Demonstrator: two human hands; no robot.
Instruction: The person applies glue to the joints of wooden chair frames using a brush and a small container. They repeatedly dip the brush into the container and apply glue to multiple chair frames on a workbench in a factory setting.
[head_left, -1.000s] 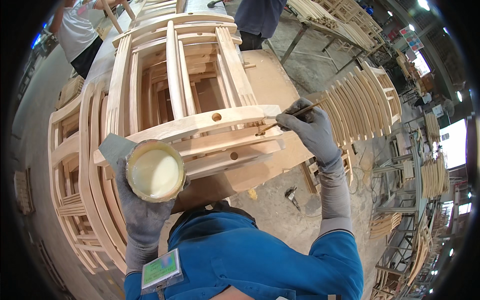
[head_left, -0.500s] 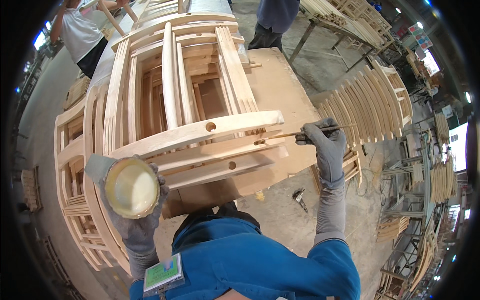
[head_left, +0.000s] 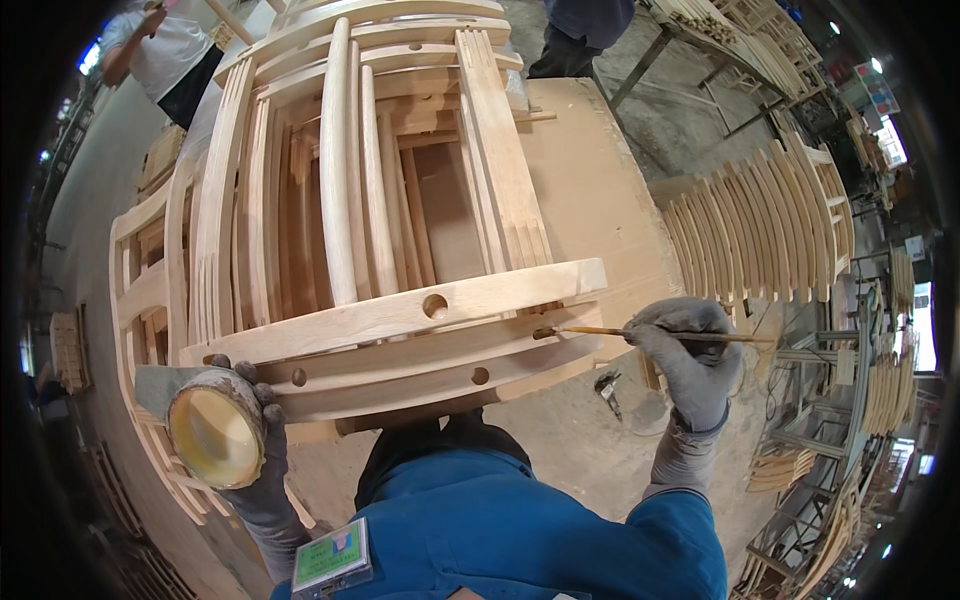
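My gloved right hand (head_left: 695, 365) is closed round a thin brush (head_left: 600, 330). The brush points left, its dark tip at a round hole near the right end of a curved wooden rail (head_left: 400, 362). In my gloved left hand (head_left: 262, 475) is a round cup (head_left: 215, 435) of pale yellow liquid. A flat grey piece (head_left: 160, 388) sticks out beside the cup's rim. My left fingertips are close to the rails' left ends; whether they touch is unclear. The rails belong to stacked wooden frames (head_left: 340, 180) with upright slats, and their near faces have round holes.
The frames rest on a cardboard-covered surface (head_left: 600, 180). More frames (head_left: 140, 290) stand at the left, and a row of curved wooden parts (head_left: 755, 225) at the right. A dark tool (head_left: 607, 390) lies on the floor. Two people (head_left: 165, 60) stand beyond the stack.
The view has shifted, so the stack appears lower and farther right. My left hand has carried the cup left and nearer to me. The brush tip stays at a hole, with its handle more level.
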